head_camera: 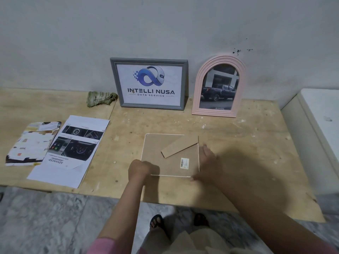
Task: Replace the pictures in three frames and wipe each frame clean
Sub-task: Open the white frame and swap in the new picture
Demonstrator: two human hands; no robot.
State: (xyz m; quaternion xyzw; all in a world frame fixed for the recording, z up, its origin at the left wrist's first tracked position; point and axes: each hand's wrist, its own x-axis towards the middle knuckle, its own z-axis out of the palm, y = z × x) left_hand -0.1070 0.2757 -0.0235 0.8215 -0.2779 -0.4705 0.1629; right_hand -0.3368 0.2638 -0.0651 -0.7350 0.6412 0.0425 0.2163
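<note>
The face-down frame (165, 154) lay near the plywood board's (238, 143) front edge, gripped at its near-left corner by the curled left hand (138, 170), while the right hand (207, 162), fingers extended, was pressed along its right side.

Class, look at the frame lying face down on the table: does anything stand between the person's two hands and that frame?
Nothing visible does. The left hand is already at the near left corner of the face-down frame, and the right hand lies along its right edge. The fold-out stand sits on the backing, away from both hands.
</note>
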